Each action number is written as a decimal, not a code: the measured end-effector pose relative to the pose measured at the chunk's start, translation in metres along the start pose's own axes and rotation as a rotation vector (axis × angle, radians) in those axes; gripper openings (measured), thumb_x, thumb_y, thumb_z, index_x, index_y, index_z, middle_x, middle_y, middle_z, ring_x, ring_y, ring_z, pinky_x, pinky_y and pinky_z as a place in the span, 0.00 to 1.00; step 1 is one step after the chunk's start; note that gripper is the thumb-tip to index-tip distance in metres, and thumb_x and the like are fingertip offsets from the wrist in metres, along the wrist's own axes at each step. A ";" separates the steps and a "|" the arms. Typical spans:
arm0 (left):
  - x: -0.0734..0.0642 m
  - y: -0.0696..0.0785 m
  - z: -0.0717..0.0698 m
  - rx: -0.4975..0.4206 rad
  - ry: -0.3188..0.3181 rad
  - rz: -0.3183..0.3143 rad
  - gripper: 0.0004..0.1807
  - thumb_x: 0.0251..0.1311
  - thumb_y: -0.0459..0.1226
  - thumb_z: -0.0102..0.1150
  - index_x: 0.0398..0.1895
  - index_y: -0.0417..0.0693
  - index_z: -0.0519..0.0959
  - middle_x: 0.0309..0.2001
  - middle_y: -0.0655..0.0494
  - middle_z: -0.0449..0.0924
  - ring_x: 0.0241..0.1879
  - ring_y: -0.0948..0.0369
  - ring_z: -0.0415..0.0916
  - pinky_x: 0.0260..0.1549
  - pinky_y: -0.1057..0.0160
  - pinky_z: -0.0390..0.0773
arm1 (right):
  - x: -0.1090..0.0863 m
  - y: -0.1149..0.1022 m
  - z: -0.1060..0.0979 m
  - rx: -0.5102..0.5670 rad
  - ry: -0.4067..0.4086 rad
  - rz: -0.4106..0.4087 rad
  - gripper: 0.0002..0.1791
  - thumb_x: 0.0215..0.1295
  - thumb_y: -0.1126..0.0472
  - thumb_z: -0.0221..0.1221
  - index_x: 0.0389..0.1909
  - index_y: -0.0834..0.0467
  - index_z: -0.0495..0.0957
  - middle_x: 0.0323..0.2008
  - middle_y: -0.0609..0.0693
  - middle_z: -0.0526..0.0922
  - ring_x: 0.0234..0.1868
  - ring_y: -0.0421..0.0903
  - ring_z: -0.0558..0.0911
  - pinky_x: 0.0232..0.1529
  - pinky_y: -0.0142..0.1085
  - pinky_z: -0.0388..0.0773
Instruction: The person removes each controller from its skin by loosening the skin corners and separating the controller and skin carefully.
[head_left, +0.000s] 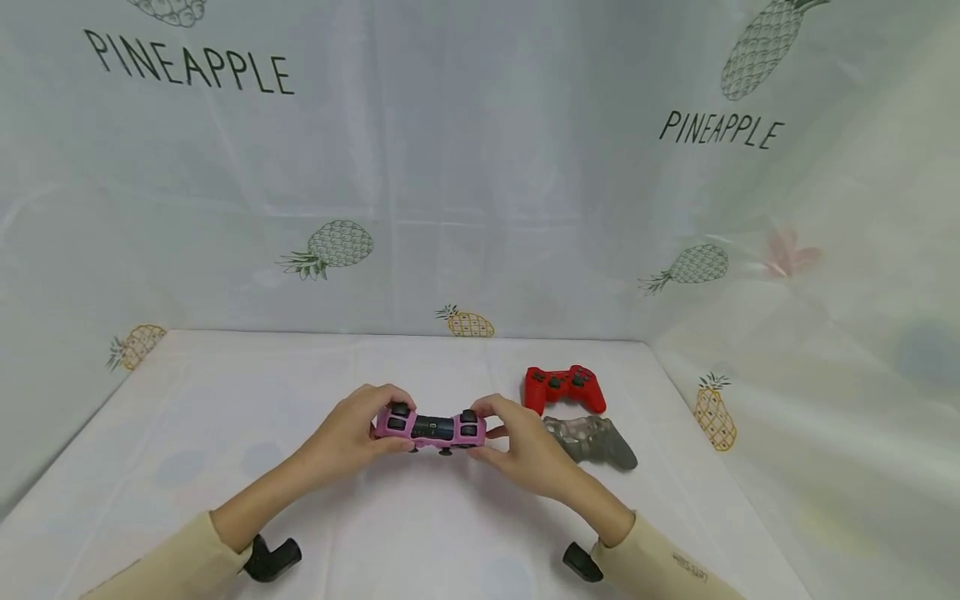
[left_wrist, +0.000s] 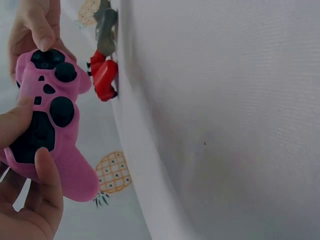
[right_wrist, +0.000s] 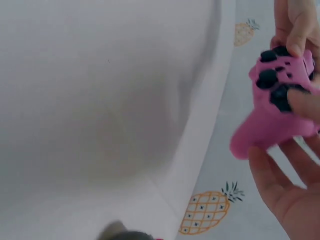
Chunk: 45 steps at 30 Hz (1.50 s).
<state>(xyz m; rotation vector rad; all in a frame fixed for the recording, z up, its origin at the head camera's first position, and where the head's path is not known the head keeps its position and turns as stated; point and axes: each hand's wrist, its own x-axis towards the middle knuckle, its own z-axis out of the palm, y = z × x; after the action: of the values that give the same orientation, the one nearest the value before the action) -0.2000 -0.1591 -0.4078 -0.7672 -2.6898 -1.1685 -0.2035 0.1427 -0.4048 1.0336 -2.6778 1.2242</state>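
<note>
Both hands hold a pink game controller with black buttons and sticks, raised over the table. My left hand grips its left end, and my right hand grips the right end. From the head view the black top edge with its shoulder buttons shows. The left wrist view shows the controller's button face, with left-hand fingers around the near grip. In the right wrist view the right thumb lies over the face buttons and fingers support the pink grip from below.
A red game controller lies at the right back of the white-covered table. Right in front of it is a grey-green camouflage controller, close to my right hand. A pineapple-print curtain stands behind the table and along its sides.
</note>
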 end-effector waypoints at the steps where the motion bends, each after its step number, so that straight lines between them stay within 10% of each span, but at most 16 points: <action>1: 0.000 0.001 0.001 0.005 0.004 0.015 0.26 0.54 0.39 0.83 0.54 0.61 0.81 0.45 0.66 0.79 0.45 0.61 0.72 0.38 0.62 0.76 | -0.002 0.001 -0.003 0.004 -0.028 -0.020 0.28 0.64 0.65 0.75 0.63 0.54 0.76 0.57 0.46 0.84 0.58 0.43 0.83 0.54 0.41 0.86; 9: -0.002 0.003 0.005 0.035 0.010 0.062 0.27 0.52 0.40 0.83 0.53 0.65 0.80 0.47 0.70 0.78 0.49 0.64 0.72 0.44 0.61 0.75 | 0.007 -0.004 -0.030 0.031 -0.176 -0.052 0.16 0.80 0.55 0.60 0.63 0.54 0.82 0.56 0.46 0.87 0.55 0.42 0.84 0.55 0.42 0.84; 22: -0.003 0.008 0.008 0.071 0.032 0.110 0.28 0.50 0.39 0.85 0.51 0.66 0.80 0.48 0.74 0.79 0.52 0.66 0.71 0.45 0.62 0.77 | 0.049 -0.015 -0.037 -0.038 -0.351 0.124 0.05 0.72 0.57 0.67 0.35 0.48 0.90 0.27 0.36 0.87 0.29 0.36 0.81 0.34 0.33 0.80; 45: 0.003 0.008 0.011 0.126 0.058 0.166 0.27 0.47 0.38 0.87 0.50 0.62 0.82 0.47 0.74 0.83 0.52 0.68 0.72 0.44 0.62 0.77 | 0.062 -0.028 -0.027 -0.119 -0.379 0.193 0.09 0.64 0.68 0.68 0.30 0.53 0.78 0.24 0.41 0.79 0.29 0.39 0.76 0.34 0.33 0.74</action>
<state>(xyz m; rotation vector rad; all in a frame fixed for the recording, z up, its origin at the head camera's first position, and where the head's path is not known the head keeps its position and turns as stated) -0.1980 -0.1452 -0.4094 -0.9021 -2.5663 -0.9588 -0.2425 0.1133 -0.3498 1.1093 -3.1587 0.9564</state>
